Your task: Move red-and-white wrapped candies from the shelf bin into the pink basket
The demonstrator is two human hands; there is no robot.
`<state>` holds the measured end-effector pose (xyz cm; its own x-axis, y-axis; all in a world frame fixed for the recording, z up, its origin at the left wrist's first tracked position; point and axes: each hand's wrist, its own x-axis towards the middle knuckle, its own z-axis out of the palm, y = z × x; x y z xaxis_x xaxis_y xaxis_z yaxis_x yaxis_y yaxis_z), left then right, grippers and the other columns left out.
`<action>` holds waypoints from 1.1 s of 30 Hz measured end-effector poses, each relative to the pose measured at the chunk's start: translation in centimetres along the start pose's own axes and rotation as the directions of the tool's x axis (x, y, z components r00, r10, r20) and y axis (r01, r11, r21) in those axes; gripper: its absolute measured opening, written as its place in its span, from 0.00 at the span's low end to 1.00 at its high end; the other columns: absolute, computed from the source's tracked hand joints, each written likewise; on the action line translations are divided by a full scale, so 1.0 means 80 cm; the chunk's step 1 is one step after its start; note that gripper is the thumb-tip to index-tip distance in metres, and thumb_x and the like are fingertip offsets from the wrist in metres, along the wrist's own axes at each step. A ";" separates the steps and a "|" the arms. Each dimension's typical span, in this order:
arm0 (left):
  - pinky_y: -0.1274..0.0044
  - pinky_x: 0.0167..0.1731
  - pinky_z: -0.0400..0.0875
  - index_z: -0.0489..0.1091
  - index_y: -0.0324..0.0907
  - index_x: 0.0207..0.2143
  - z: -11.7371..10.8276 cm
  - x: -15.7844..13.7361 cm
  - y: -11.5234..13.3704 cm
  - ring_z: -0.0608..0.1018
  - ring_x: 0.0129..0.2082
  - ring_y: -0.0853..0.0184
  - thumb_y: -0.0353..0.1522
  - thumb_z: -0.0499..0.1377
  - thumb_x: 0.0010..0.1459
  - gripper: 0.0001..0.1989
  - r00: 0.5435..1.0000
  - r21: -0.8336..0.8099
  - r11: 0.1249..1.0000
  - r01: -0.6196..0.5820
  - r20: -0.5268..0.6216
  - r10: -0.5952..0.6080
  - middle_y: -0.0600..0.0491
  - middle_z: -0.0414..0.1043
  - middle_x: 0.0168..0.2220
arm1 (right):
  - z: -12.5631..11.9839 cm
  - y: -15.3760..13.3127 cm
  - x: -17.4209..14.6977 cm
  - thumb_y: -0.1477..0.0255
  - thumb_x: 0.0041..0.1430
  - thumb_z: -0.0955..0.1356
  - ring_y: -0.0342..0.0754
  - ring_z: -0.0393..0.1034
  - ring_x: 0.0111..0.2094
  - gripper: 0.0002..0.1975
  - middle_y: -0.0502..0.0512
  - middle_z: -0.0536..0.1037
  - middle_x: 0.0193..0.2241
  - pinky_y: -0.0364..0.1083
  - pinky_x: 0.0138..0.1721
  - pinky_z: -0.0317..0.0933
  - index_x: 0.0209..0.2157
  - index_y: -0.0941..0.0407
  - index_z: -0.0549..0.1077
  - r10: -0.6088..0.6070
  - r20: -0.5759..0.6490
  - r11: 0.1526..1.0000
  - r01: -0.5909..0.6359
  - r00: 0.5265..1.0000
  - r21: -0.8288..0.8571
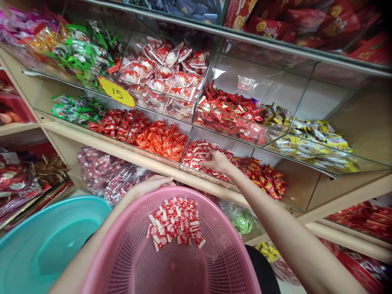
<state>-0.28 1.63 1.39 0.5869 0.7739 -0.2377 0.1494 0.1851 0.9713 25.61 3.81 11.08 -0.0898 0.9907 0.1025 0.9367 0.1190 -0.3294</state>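
Note:
A pink plastic basket (101, 245) with perforated walls is in front of me, tilted so its inside faces me. Several small red-and-white candy packets (177, 220) lie in a heap against its far wall. My left arm curves around the basket's outside, and my left hand (154, 184) holds it at the far rim, fingers partly hidden. Over a lower shelf compartment of matching red-and-white candy packets (196, 152), my right hand (216, 161) reaches down, thumb and forefinger a little apart at the packets. I see no packet between them.
Clear dividers part the shelf into bins of orange candies (165, 141), red candies (268, 177) and yellow-wrapped candies (321, 134). A yellow tag (116, 93) reads 15. On the left sits a teal tub (70, 245); bagged candies (104, 171) fill the shelf below.

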 end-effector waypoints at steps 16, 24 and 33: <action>0.76 0.33 0.69 0.75 0.36 0.39 -0.003 0.001 -0.005 0.76 0.31 0.64 0.49 0.59 0.51 0.25 0.998 -0.071 0.995 0.064 -0.012 -0.065 0.44 0.76 0.36 | -0.003 -0.039 -0.012 0.69 0.47 0.71 0.48 0.71 0.36 0.09 0.56 0.78 0.33 0.41 0.33 0.59 0.32 0.58 0.75 0.170 0.145 0.967 -0.138 0.975 -0.213; 0.75 0.35 0.69 0.75 0.36 0.40 -0.004 0.001 -0.003 0.76 0.33 0.63 0.50 0.59 0.50 0.26 0.996 -0.031 0.997 0.076 -0.044 -0.077 0.44 0.76 0.37 | 0.007 -0.034 -0.012 0.70 0.45 0.71 0.47 0.69 0.34 0.10 0.57 0.76 0.32 0.41 0.30 0.57 0.31 0.59 0.73 0.160 0.102 0.979 -0.145 0.982 -0.146; 0.75 0.32 0.67 0.73 0.33 0.42 0.003 -0.007 0.004 0.75 0.30 0.64 0.48 0.58 0.53 0.27 0.999 -0.046 0.998 0.045 -0.024 -0.046 0.42 0.76 0.37 | -0.027 -0.022 -0.027 0.70 0.46 0.71 0.43 0.64 0.27 0.11 0.49 0.72 0.25 0.42 0.28 0.55 0.32 0.58 0.69 -0.015 -0.078 0.995 0.022 0.997 0.092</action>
<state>-0.36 1.07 1.85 0.5598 0.7792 -0.2818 0.1384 0.2474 0.9590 24.85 1.31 13.44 -0.0768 0.9806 0.1805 0.8993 0.1463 -0.4122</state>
